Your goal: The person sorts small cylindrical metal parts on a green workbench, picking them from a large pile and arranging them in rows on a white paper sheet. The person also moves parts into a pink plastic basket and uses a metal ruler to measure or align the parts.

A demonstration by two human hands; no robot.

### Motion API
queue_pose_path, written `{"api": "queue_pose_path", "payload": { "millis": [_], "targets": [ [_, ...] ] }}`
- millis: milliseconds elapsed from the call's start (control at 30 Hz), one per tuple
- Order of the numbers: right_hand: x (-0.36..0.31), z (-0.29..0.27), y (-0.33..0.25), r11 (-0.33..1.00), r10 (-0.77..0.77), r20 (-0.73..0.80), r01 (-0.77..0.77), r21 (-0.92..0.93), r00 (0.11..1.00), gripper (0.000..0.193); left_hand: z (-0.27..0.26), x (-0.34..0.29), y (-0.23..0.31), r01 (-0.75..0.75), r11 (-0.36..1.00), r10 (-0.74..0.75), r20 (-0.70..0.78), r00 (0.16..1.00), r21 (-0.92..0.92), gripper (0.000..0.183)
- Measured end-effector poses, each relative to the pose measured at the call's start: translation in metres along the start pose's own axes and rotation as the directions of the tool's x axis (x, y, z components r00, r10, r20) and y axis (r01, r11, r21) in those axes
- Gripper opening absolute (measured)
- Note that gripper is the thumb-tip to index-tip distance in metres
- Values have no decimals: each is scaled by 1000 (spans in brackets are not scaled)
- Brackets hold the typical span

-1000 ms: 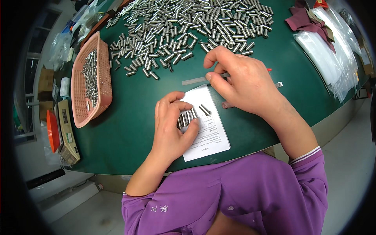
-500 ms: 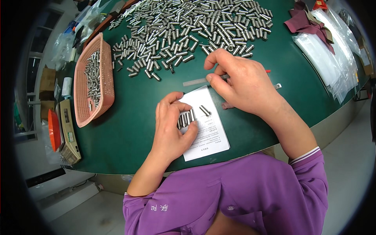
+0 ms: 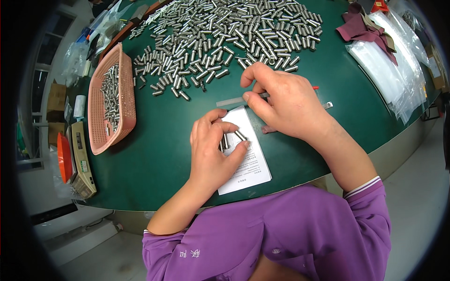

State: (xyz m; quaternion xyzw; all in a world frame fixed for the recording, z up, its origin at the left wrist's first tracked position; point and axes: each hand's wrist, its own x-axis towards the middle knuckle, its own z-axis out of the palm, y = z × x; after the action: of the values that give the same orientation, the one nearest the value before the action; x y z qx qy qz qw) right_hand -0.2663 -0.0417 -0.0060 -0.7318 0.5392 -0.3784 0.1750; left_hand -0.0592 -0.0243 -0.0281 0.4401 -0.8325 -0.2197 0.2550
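A white printed paper slip [image 3: 248, 161], rectangular and flat, is laid on the green felt-like table [image 3: 154, 159] near its front edge. The left hand [image 3: 213, 150] is rested on the slip, its grip curled narrowly around a few short metal pins [image 3: 225, 141]; one further pin [image 3: 240, 136] is seen lying loose on the paper just beside the fingertips. The right hand [image 3: 281, 100] is held just beyond the slip, thumb and forefinger pinched on a thin grey strip [image 3: 232, 101] lying on the table. A large heap of shiny cylindrical pins [image 3: 225, 37] is spread across the far part of the table. A pink perforated plastic basket [image 3: 125, 89], partly filled with pins, is set at the left. Clear plastic bags [image 3: 389, 70] are stacked at the right, with dark red cloth [image 3: 361, 30] beyond them.
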Motion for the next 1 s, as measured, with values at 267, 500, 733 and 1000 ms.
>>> {"api": "queue_pose_path", "payload": {
  "millis": [267,500,733,1000],
  "targets": [
    [0,-1,0,1000,-7,-6,7,3,1000,17,-4,-3,-1,-1,1000,1,21,1000,-3,36],
    [0,-1,0,1000,-8,-10,8,-6,1000,17,-6,-3,-1,1,1000,0,13,1000,-29,38],
    [0,-1,-1,1000,11,5,-11,-9,1000,18,-6,-5,-6,4,1000,-3,53,999,-24,37],
    [0,-2,0,1000,-4,3,4,-12,1000,18,-13,-7,-5,53,995,-44,97,994,-85,36]
  ]
}}
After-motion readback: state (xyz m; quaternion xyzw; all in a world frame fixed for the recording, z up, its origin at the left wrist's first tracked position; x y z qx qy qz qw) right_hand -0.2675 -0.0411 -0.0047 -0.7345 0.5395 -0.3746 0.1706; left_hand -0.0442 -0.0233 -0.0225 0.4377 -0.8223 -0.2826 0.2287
